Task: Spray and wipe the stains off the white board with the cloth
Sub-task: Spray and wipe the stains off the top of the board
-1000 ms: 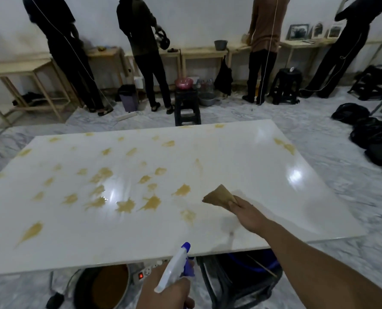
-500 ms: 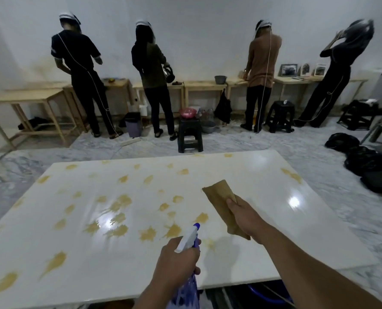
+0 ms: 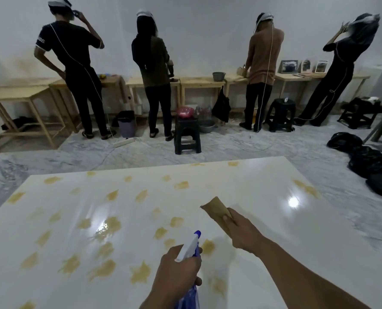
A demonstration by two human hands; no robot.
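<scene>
Left hand (image 3: 176, 273) is wrapped around the blue-and-white plastic spray bottle (image 3: 189, 248), right hand (image 3: 241, 230) pinching the floppy tan cloth (image 3: 215, 207) above the glossy, yellow-stained white board (image 3: 263, 186). The cloth looks light and limp, so bunching it up should give a firmer wipe.

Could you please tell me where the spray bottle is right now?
The spray bottle is at the bottom centre of the head view, gripped in the left hand over the white board's near edge, left of the right hand's cloth.
</scene>
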